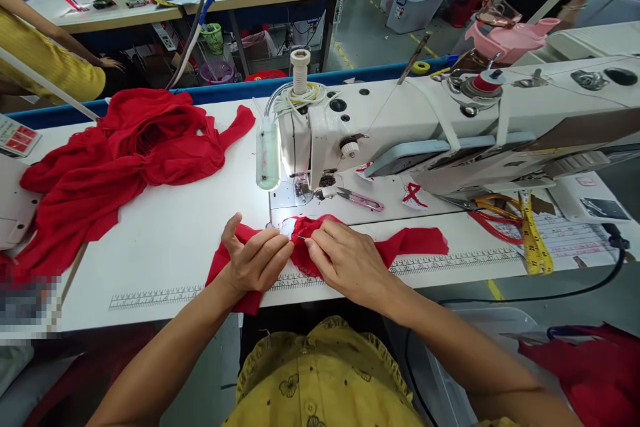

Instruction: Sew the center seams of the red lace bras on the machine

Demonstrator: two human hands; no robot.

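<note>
In the head view, a red fabric piece (415, 241) lies across the table's front edge, with gathered or lacy parts between my hands. My left hand (257, 260) pinches it beside a small white patch (287, 227), its index finger raised. My right hand (350, 257) is closed, its fingertips pressed together on the red fabric. A thin pale line, a needle or thread, shows at the right fingertips; I cannot tell which. Just beyond my hands stands the white sewing machine (320, 133), its presser foot above the table. Pink-handled thread snips (361, 199) lie beside it.
A heap of red fabric (150, 140) lies on the left. To the right are orange-handled scissors (500, 207), a yellow tape measure (533, 237) and papers. A printed ruler (150, 297) runs along the front edge. A person in a yellow top (47, 53) sits at far left.
</note>
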